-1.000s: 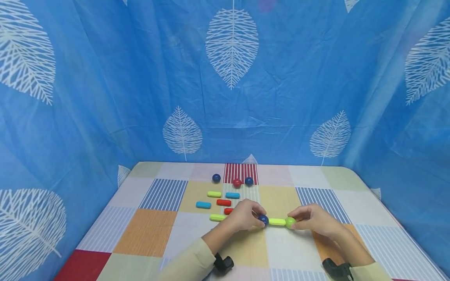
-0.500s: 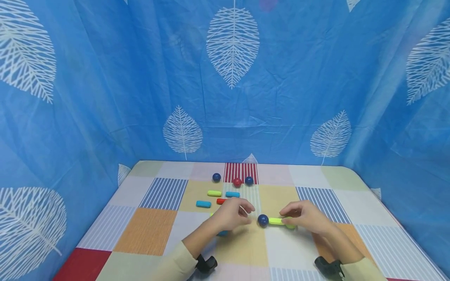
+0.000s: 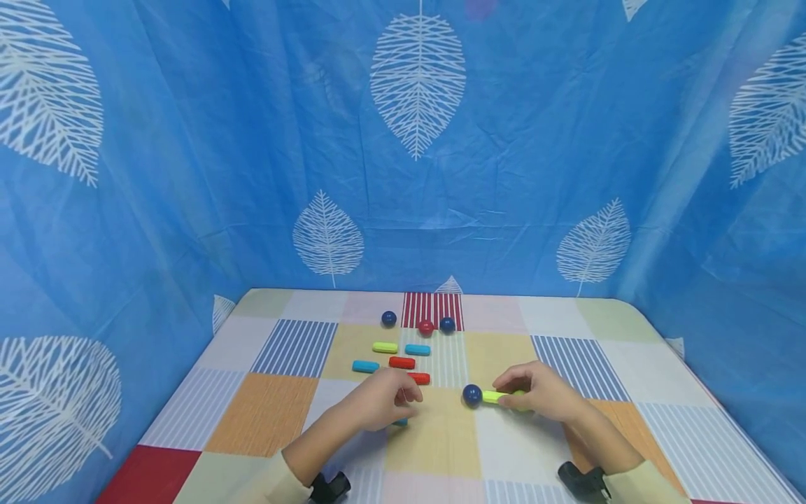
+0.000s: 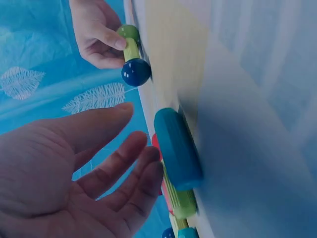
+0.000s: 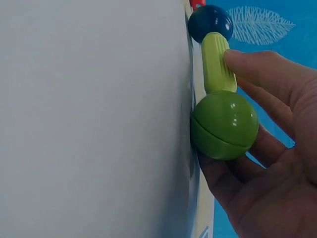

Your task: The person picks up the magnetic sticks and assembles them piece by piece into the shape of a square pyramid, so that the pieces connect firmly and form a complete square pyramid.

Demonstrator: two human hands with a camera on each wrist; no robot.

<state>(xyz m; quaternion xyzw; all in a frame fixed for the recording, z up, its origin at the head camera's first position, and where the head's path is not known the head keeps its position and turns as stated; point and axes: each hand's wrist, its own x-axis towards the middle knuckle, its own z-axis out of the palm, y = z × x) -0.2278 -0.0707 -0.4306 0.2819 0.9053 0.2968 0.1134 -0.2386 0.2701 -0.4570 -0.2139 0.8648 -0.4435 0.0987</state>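
My right hand (image 3: 546,393) pinches a yellow-green rod (image 5: 218,63) that joins a dark blue ball (image 3: 472,396) to a green ball (image 5: 226,125). In the right wrist view the thumb presses the rod's side, and other fingers curl behind the green ball. This joined piece lies on the table. My left hand (image 3: 383,399) holds nothing; its fingers are loosely bent with a gap to the thumb. Right by its fingertips lies a blue rod (image 4: 177,148), mostly covered by that hand in the head view. Beyond that rod a yellow-green rod (image 4: 181,198) shows in the left wrist view.
Farther back lie red rods (image 3: 401,362), a blue rod (image 3: 366,366), another blue rod (image 3: 418,349) and a yellow-green rod (image 3: 385,347). Behind them sit a red ball (image 3: 425,327) and two dark blue balls (image 3: 389,319). Blue curtains (image 3: 415,210) surround the patchwork-covered table (image 3: 264,420).
My left hand has let go of the dark blue ball and moved left, to the blue rod. My right hand has shifted slightly left, from the green ball onto the yellow-green rod.
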